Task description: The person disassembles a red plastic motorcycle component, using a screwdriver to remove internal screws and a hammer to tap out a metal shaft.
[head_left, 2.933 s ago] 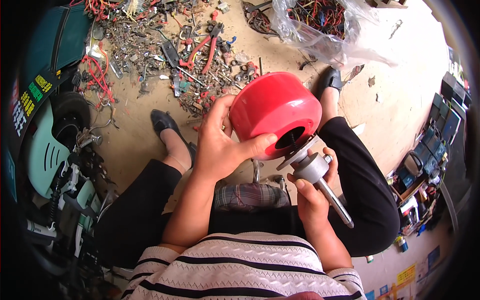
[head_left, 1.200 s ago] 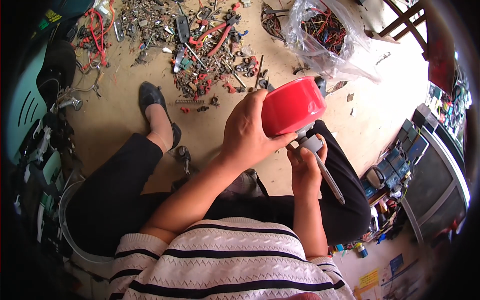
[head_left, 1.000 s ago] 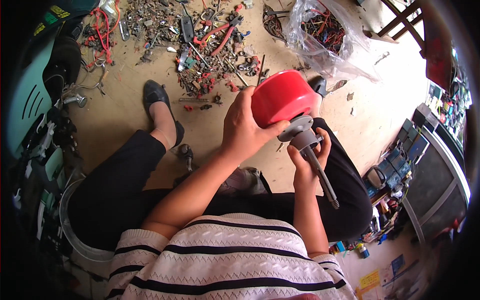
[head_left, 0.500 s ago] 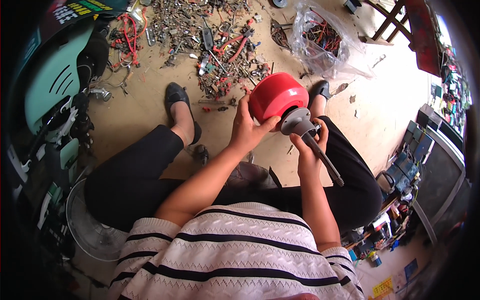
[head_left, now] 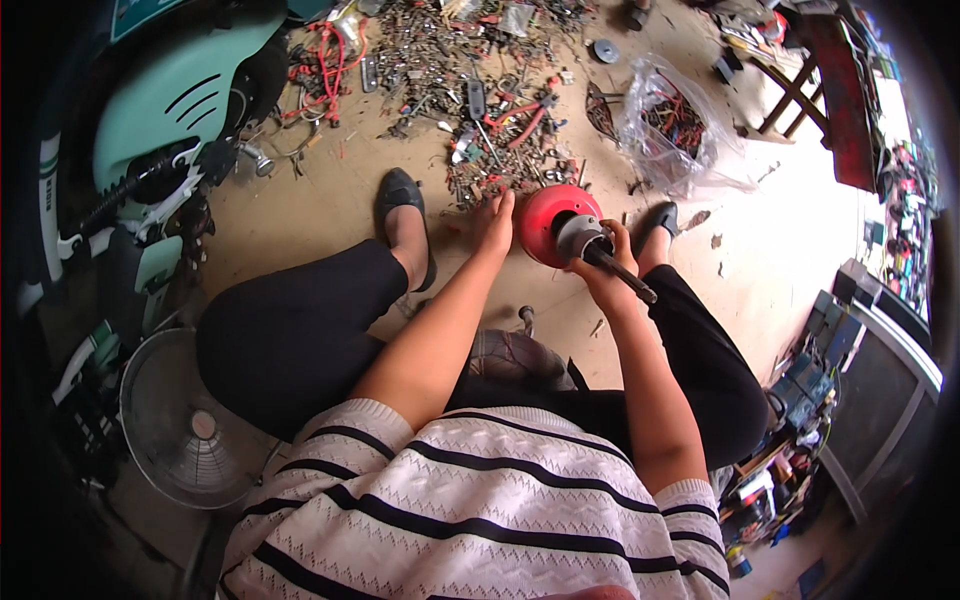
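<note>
My right hand [head_left: 605, 282] grips a grey flanged metal mount [head_left: 580, 236] with a dark rod [head_left: 628, 276] sticking out toward me. Against the mount's far side sits a round red housing [head_left: 538, 225], its rim with small holes facing up and the flange partly inside its opening. To the left of the housing, apart from it, my left hand [head_left: 492, 228] reaches over the near edge of a heap of small metal parts [head_left: 450, 70]. Its thumb stands apart from the fingers, whose tips are partly hidden; I see nothing held there.
Pliers with red handles [head_left: 525, 122] lie in the heap. A clear plastic bag of wires [head_left: 680, 130] is at the far right, near a wooden stand [head_left: 795, 100]. A pale green scooter [head_left: 165, 110] stands left, and a round fan [head_left: 150, 420] is beside my left leg.
My left hand has let go of the red housing and moved off to its left, by the heap. The housing with the mount has tilted and lowered in my right hand. The whole view has shifted.
</note>
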{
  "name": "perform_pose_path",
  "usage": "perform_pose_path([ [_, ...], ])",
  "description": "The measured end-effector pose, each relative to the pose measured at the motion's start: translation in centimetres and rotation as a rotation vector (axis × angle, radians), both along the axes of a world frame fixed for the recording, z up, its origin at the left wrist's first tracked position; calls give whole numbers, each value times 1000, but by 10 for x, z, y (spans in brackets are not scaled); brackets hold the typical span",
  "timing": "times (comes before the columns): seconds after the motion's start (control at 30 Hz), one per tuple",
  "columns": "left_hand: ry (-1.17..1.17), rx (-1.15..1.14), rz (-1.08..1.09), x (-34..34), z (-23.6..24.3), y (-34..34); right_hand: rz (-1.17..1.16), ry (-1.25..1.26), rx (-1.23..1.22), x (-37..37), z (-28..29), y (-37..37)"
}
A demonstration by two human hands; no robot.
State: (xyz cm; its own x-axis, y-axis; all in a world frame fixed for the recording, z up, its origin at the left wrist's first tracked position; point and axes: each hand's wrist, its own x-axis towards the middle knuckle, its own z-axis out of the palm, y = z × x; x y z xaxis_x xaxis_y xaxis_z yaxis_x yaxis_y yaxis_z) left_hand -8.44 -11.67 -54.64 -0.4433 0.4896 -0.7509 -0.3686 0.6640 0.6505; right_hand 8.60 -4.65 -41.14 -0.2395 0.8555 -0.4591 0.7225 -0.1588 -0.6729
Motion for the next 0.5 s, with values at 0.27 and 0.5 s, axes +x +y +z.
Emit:
perform_pose_path([
  [0.27,477,133,-170,-2,-1,11,550,0,252,-8,-14,23],
  [0.5,421,171,-367,-4,-1,41,1154,-79,466,-13,-30,26],
])
